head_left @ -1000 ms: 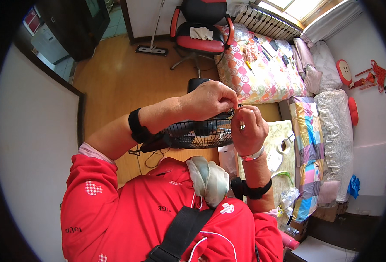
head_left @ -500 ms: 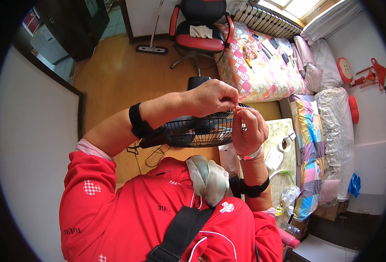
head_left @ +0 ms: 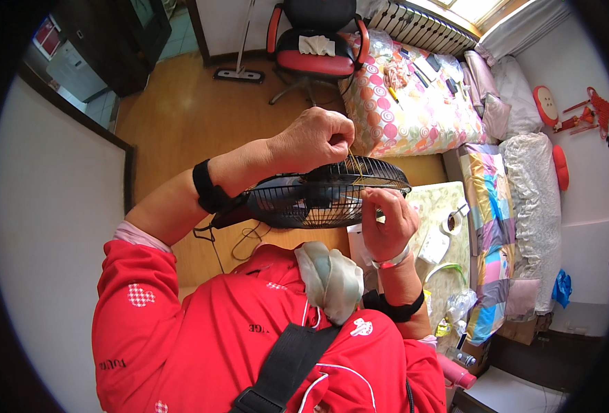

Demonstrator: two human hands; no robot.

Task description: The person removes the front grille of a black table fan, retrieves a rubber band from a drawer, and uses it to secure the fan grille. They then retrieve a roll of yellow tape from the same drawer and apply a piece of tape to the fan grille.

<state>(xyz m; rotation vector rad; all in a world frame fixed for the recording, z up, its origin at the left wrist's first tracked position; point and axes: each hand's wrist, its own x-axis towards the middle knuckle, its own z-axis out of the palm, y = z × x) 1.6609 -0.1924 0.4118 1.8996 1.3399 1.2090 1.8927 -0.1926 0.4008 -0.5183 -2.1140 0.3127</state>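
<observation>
Parting from the fingertip-to-fingertip pose of a moment ago, the left hand (head_left: 313, 141) has gone farther left and the right hand (head_left: 390, 221) has come nearer, leaving a thin yellow strand (head_left: 355, 165) showing between them; this suggests the strand is being drawn out across the caged black fan (head_left: 303, 208) rather than worked at one spot. The left hand is curled narrow, pinching the strand's far end. The right hand has thumb and fingers bunched by the near side of the cage; whether it grips the strand, I cannot tell. The fan is in front of the chest, left of the pale tabletop (head_left: 421, 197). Its long axis, as seen, runs left to right, right end slightly farther; which face is its front is unclear. The strand runs far to near, leaning right.
</observation>
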